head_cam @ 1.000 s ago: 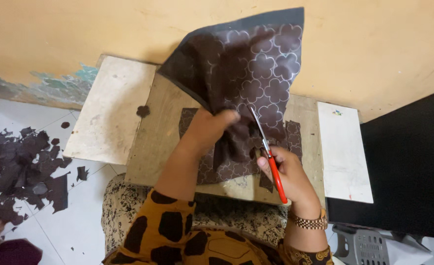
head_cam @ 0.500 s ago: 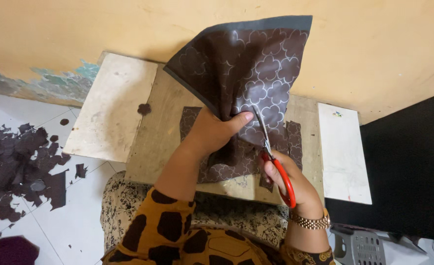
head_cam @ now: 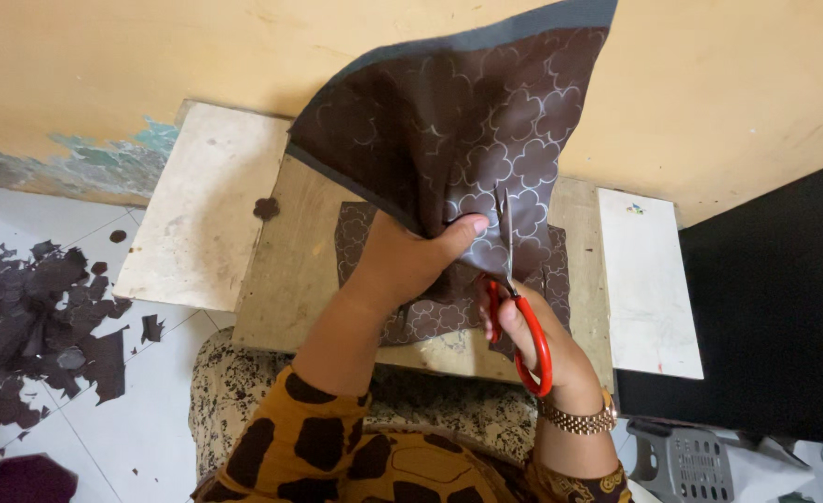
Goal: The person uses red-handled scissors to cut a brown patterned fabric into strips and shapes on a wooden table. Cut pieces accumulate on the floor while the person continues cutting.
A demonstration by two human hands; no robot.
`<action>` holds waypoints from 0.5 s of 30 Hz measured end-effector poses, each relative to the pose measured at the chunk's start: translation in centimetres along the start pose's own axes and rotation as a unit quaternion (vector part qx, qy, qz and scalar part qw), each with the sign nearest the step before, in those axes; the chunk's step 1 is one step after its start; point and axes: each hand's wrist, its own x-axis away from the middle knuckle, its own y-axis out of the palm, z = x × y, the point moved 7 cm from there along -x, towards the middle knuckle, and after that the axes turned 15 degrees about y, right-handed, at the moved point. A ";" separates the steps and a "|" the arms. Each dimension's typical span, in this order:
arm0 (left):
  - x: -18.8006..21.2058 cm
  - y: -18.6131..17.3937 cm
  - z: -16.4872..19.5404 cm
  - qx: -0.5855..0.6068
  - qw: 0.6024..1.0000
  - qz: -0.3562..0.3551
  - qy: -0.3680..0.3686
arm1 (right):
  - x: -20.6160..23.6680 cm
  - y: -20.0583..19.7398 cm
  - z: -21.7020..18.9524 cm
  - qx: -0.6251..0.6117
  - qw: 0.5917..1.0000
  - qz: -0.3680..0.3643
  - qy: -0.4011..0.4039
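Note:
A sheet of dark brown fabric (head_cam: 467, 121) printed with pale cloud-like outlines stands up in front of me. My left hand (head_cam: 409, 259) pinches it at its lower edge, thumb pointing right. My right hand (head_cam: 532, 340) grips red-handled scissors (head_cam: 516, 307), whose blades point up into the fabric just right of my left thumb. Under both hands a flat piece of the same patterned fabric (head_cam: 448, 307) lies on a wooden board (head_cam: 290, 279).
A pale stone slab (head_cam: 197, 205) lies left of the board, a white slab (head_cam: 649, 279) to the right. Dark fabric scraps (head_cam: 39, 317) litter the white tiled floor at left. A yellow wall (head_cam: 150, 56) rises behind. A black panel (head_cam: 775, 307) and a grey stool (head_cam: 686, 466) stand at right.
The scissors have swung more upright and moved further up into the fabric. The held sheet has risen and shifted slightly right. My left thumb now sits closer to the blades.

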 end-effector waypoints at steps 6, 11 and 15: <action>0.2 0.5 0.2 0.038 0.999 0.032 0.023 | 0.2 0.0 0.2 -0.029 0.999 0.022 0.009; 0.3 0.0 0.3 -0.012 1.000 0.017 0.019 | 0.6 0.3 -0.3 -0.030 0.999 0.009 0.002; 0.2 -0.3 0.0 -0.009 1.000 0.019 -0.007 | 0.8 0.5 -0.7 0.000 1.000 -0.018 -0.009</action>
